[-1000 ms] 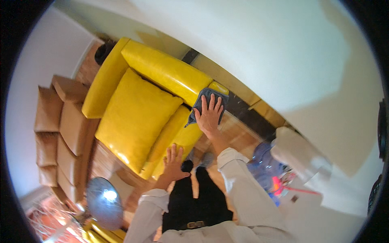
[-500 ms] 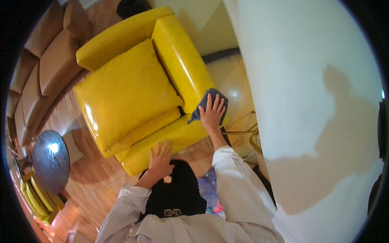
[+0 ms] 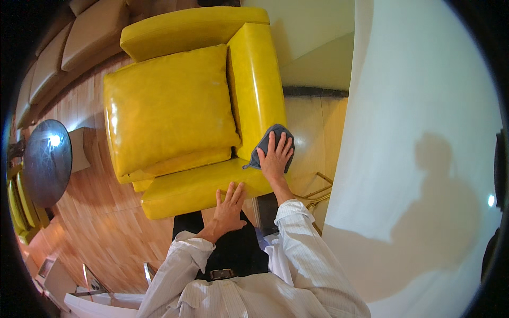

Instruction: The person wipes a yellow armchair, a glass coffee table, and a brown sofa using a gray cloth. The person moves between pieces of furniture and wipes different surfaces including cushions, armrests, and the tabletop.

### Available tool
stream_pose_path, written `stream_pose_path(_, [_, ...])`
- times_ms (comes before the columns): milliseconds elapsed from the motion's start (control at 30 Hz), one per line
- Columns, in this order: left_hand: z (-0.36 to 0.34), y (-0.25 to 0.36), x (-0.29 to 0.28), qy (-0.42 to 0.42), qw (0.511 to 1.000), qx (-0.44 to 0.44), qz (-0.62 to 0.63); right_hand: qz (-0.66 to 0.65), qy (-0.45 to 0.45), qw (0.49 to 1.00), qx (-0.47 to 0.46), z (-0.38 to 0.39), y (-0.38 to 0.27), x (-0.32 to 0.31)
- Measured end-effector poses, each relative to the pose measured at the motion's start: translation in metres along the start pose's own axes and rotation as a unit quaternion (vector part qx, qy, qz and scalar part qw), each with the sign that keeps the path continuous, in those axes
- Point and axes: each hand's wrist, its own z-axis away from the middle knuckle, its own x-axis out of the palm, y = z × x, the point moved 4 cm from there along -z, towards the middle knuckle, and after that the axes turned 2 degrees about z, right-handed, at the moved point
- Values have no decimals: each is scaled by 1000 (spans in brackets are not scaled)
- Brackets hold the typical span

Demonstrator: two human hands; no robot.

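Observation:
A glossy yellow armchair (image 3: 258, 79) stands before me, with a large yellow seat cushion (image 3: 169, 106) in it. My right hand (image 3: 275, 158) lies flat with fingers spread on a dark grey cloth (image 3: 277, 135), pressing it against the corner where the chair's back and near armrest meet. My left hand (image 3: 229, 212) rests its spread fingers on the outer edge of the near armrest (image 3: 185, 188), with nothing held in it. Part of the cloth is hidden under the right hand.
A round dark table (image 3: 47, 164) stands on the wood floor at left, near a brown sofa (image 3: 95, 34) and another yellow chair (image 3: 22, 204). A white wall or curtain (image 3: 413, 79) rises close on my right. Gold metal legs (image 3: 318, 196) stand beside the armchair's corner.
My view has turned, so the armchair appears straighter. The left hand sits farther right along the armrest. The right hand still covers the cloth at nearly the same corner.

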Motion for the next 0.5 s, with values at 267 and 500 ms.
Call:
stream_pose_path(267, [-17,12,5,-1,998,-62,4,-22,29,998,-43,-118,-13,-9])
stream_pose_path(500, [-87,38,-6,37,994,-63,84,15,-16,996,-87,-71,-8,-5])
